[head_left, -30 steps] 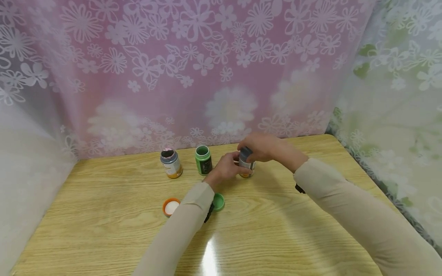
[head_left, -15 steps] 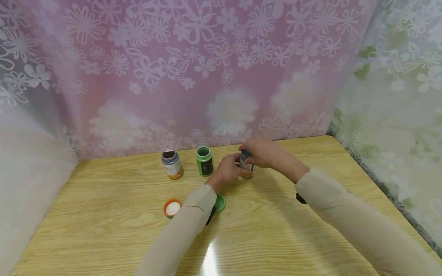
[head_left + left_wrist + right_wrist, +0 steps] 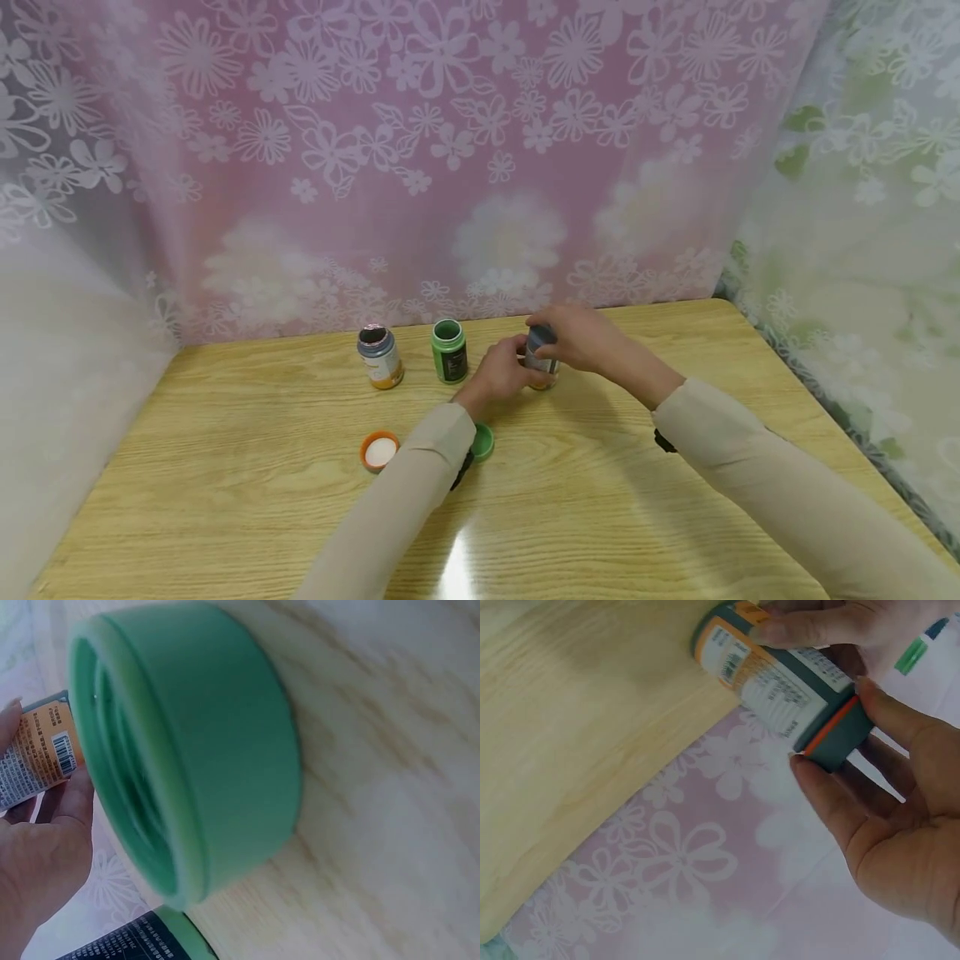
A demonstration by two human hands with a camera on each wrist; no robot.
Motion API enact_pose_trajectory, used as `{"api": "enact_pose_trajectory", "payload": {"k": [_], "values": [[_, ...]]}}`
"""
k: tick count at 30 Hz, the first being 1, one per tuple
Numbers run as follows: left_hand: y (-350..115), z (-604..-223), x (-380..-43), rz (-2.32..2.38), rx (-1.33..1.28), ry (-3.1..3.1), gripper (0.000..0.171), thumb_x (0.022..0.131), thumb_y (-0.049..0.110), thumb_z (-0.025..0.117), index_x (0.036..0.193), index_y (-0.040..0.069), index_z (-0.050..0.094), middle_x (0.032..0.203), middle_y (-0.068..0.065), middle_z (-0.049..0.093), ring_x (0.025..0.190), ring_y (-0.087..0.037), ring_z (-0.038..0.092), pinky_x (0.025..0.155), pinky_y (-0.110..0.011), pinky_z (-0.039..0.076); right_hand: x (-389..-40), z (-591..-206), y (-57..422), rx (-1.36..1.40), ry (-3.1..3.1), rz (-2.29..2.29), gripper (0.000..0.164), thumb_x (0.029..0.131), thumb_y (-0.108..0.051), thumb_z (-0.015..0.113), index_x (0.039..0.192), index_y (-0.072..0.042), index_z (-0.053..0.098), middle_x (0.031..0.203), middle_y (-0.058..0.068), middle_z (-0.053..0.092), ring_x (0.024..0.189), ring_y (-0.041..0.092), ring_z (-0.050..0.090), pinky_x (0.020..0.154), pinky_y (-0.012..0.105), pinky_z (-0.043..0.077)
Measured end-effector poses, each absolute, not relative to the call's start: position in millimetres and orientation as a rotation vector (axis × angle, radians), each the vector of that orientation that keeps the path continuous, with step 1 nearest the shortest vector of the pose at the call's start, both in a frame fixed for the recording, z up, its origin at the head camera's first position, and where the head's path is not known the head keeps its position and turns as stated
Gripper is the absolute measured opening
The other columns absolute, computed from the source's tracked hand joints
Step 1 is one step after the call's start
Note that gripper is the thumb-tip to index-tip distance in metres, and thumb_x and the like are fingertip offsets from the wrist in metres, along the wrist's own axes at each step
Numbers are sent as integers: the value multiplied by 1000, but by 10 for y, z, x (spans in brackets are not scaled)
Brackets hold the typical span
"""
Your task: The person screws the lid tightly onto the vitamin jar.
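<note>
With the green open jar [image 3: 450, 352] as the landmark, the labelled bottle [image 3: 776, 686] is just to its right, apparently upright on the table, held by both hands. The left hand [image 3: 501, 371] curls its thumb and fingers round the bottle's body, while the right hand [image 3: 581, 335] pinches the cap [image 3: 838, 742] by its sides between thumb and fingertips. To work the cap well, the left hand should clasp the body firmly enough that it cannot spin, without squeezing so hard that the wall gives; the right fingertips should sit evenly round the cap and turn about its upright axis, taking a fresh grip between short turns. Any sideways pull would probably tip the bottle, so its base is best pressed down. The bottle is a straight cylinder, dark grey-green at both ends, with a white label of fine print, an orange band near the base and a barcode; a thin red-orange line shows where cap meets body. Whether the cap is loose cannot be told. Left of the landmark stands the dark-necked open jar [image 3: 381, 362]; in front of it lies the green lid [image 3: 483, 442], and in front to its left the orange-rimmed lid [image 3: 380, 451].
</note>
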State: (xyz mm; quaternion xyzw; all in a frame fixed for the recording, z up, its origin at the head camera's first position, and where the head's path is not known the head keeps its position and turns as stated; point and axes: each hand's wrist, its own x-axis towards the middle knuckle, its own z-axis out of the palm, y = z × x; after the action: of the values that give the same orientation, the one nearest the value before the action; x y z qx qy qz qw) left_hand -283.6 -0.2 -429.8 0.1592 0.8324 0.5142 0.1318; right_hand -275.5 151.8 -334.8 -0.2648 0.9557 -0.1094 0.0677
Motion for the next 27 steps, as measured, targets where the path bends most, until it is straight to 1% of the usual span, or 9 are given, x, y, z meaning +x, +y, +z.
{"api": "enact_pose_trajectory", "payload": {"k": [3,9,13,16,19,20,22,25,27], "values": [[2,-4311,-2833,1491,448,2429,52,83,23,78,128,13,55,117,-1,61,106,-17,60,84,-30,50,-2738,-3387,1546,-811,2896,-378,53,88,-22,72,134,-5,55,131,15,55,109,31,58,84,44,49],[18,-4338,-2837,1505,465,2428,54,84,22,77,130,11,52,119,-5,59,109,-21,59,85,-30,50,-2712,-3451,1594,-881,2942,-440,54,88,-23,72,135,-4,54,138,18,49,121,35,49,92,49,45],[23,-4354,-2840,1442,486,2489,56,86,26,75,133,9,50,119,-6,59,106,-19,59,86,-30,49,-2713,-3496,1617,-919,2954,-454,53,89,-23,71,135,-4,53,139,19,47,124,36,47,93,50,44],[13,-4353,-2823,1377,492,2507,63,87,28,73,139,10,43,125,-6,56,110,-20,56,91,-32,47,-2700,-3533,1629,-926,2946,-453,54,90,-26,69,138,-6,51,141,19,44,122,36,49,90,49,46],[-14,-4308,-2776,1358,508,2492,74,87,29,72,147,11,32,136,-9,48,119,-23,51,96,-37,44,-2690,-3565,1637,-923,2942,-440,58,93,-34,65,142,-9,46,145,17,39,122,35,49,87,49,47],[-22,-4289,-2756,1350,519,2499,78,87,30,72,149,11,28,138,-9,46,121,-24,50,97,-39,43,-2686,-3575,1643,-918,2942,-434,60,93,-36,63,144,-11,44,147,17,37,123,35,47,88,49,47],[-49,-4237,-2705,1325,555,2540,81,87,32,72,150,12,26,142,-8,43,124,-25,47,98,-40,42,-2677,-3592,1659,-913,2957,-421,62,95,-41,59,146,-13,40,149,16,33,128,37,43,90,51,46],[-104,-4167,-2617,1208,593,2656,83,87,41,71,151,14,26,146,-7,39,126,-25,46,98,-41,43,-2656,-3625,1699,-946,3014,-367,62,96,-45,55,148,-16,37,152,17,27,135,39,30,100,55,37],[-149,-4123,-2549,1085,608,2747,84,86,46,69,151,13,27,147,-6,38,125,-25,47,96,-42,44,-2638,-3648,1724,-1002,3069,-307,62,96,-46,54,148,-18,38,153,18,25,137,40,24,105,55,30]]}}
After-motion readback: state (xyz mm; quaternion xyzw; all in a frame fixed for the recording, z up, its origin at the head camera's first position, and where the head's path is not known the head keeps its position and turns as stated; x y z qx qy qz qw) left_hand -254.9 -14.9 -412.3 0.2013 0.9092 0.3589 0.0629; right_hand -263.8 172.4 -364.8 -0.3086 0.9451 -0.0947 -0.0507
